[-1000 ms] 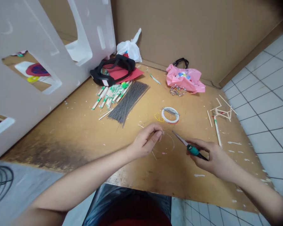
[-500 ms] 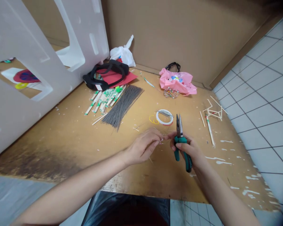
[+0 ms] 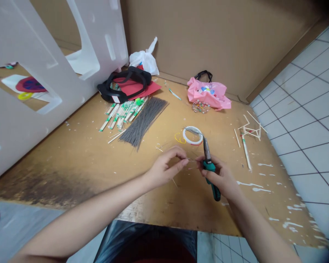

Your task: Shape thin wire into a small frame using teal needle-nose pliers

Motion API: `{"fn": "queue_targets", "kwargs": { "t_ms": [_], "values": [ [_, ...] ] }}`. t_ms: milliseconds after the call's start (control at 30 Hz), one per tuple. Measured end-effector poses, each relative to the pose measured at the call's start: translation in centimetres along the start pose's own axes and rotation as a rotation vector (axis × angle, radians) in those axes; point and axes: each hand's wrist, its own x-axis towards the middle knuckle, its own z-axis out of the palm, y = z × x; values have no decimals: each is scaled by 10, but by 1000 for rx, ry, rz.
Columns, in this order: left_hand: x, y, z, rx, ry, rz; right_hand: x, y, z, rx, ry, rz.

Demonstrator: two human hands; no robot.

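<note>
Evidently, the left hand [image 3: 168, 166] had its fingertips pinched on a thin wire [image 3: 191, 160], its grip closed. Opposite, the right hand [image 3: 218, 175] clasped green-handled pliers [image 3: 210, 166] (their nose upward), fingertips at the wire's other end. Both were above the counter [image 3: 142, 193], near a white ring [image 3: 184, 136] and gray wires [image 3: 144, 122].

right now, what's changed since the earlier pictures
The right hand has moved left, close to the left hand, and its fingertips now seem to pinch the thin wire. The pliers, still in the right hand, have swung from pointing left to pointing away. The left hand's pinch, white ring and pink bag stayed put.
</note>
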Motion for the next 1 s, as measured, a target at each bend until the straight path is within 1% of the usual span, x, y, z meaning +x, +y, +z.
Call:
{"fn": "queue_targets", "kwargs": {
  "t_ms": [100, 133, 200, 300, 400, 467, 567, 667, 767, 867, 1000],
  "values": [
    [2, -4, 1, -284, -11, -279, 3, 1, 0, 6, -1, 13],
    [3, -5, 1, -361, -9, -345, 4, 2, 0, 9, -2, 17],
    [5, -7, 0, -451, -7, -420, 5, 3, 0, 8, -4, 20],
    [6, -7, -1, -447, 17, -445, 6, 3, 0, -1, -5, 17],
    [6, -7, -2, -370, 65, -418, 6, 4, 0, -6, 7, 14],
    [6, -7, -2, -361, 82, -405, 6, 6, 0, 3, 18, 8],
    [5, -10, -1, -474, 119, -433, 6, 11, -1, 40, 29, 10],
    [5, -13, 0, -597, 159, -503, 6, 19, -2, 67, 33, 27],
    [7, -14, 0, -648, 186, -573, 7, 27, -3, 114, 14, 50],
    [9, -14, -3, -606, 198, -589, 8, 34, -5, 211, -19, 88],
    [12, -15, -7, -468, 157, -539, 9, 39, -5, 377, -61, 153]
  ]
}}
